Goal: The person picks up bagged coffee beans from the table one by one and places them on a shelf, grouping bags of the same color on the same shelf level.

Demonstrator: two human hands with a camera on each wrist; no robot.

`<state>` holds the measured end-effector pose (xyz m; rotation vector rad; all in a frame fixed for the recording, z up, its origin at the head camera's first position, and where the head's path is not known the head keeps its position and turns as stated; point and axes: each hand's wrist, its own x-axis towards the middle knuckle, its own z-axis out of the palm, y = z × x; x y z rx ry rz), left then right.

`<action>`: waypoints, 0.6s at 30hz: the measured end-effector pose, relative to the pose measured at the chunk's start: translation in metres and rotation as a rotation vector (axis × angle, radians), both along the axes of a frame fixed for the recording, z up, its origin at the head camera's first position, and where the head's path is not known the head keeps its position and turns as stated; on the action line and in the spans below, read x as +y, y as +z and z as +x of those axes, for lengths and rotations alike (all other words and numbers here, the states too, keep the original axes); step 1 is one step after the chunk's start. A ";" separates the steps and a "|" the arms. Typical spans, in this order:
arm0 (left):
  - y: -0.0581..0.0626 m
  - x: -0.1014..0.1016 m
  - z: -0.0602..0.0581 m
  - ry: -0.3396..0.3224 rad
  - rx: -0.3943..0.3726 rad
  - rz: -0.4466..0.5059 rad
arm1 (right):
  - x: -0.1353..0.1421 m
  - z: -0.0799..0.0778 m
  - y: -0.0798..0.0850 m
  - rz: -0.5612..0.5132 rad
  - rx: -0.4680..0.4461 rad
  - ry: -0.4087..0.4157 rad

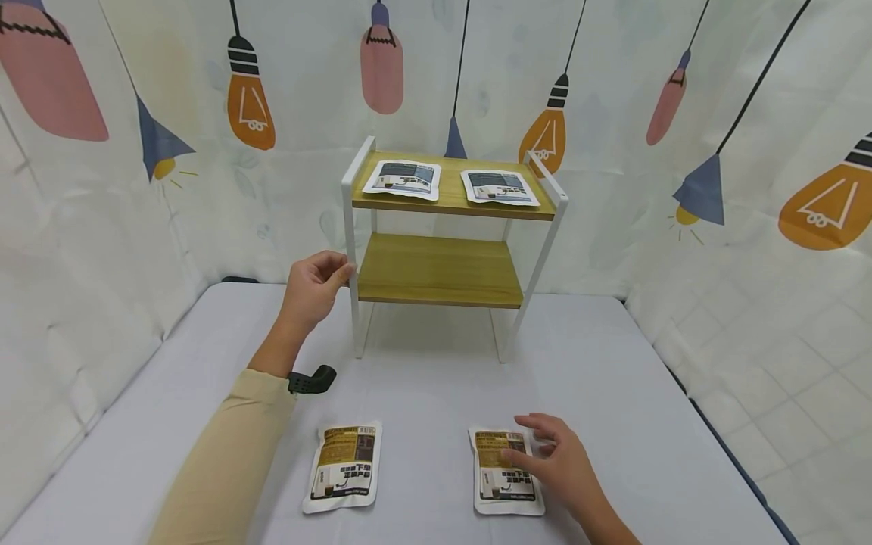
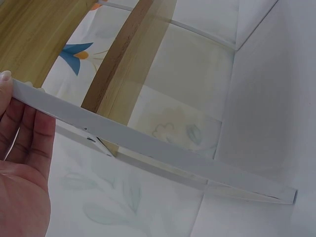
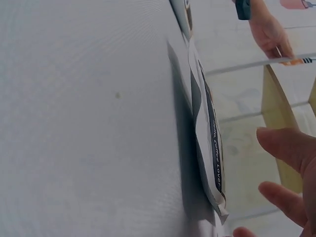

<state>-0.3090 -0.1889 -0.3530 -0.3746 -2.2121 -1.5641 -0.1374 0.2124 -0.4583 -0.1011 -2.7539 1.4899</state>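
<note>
A small two-tier shelf (image 1: 439,269) with wood-look boards and a white frame stands at the back of the table. My left hand (image 1: 315,288) pinches its front left post (image 1: 352,242) between thumb and fingers, level with the lower board. In the left wrist view, the fingers (image 2: 42,140) wrap behind the white post. Near the front right lies a white, brown and black coffee pouch (image 1: 507,503). Above it hovers my right hand (image 1: 562,465), thumb and fingers spread, holding nothing. The right wrist view shows this pouch (image 3: 210,133) edge-on, flat on the table, with the fingertips apart from it.
A second brown-and-white pouch (image 1: 344,465) lies at the front left. Two blue-and-white pouches, a left one (image 1: 403,180) and a right one (image 1: 499,188), rest on the shelf's upper board. White curtains printed with lamps surround the white table (image 1: 422,401).
</note>
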 end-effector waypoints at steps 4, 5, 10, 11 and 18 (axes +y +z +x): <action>0.000 -0.001 -0.001 -0.002 0.003 0.000 | 0.001 0.006 0.000 0.035 -0.030 -0.019; -0.001 -0.001 -0.001 0.000 0.003 0.004 | 0.002 0.007 0.001 0.046 -0.045 -0.022; -0.001 -0.001 0.000 0.010 0.006 0.015 | 0.002 0.012 0.004 0.095 -0.074 -0.016; 0.000 -0.001 0.000 0.008 0.008 0.013 | 0.002 0.012 0.003 0.106 -0.073 -0.014; -0.001 -0.001 0.000 -0.002 0.001 0.015 | -0.001 0.011 0.003 0.182 -0.080 0.019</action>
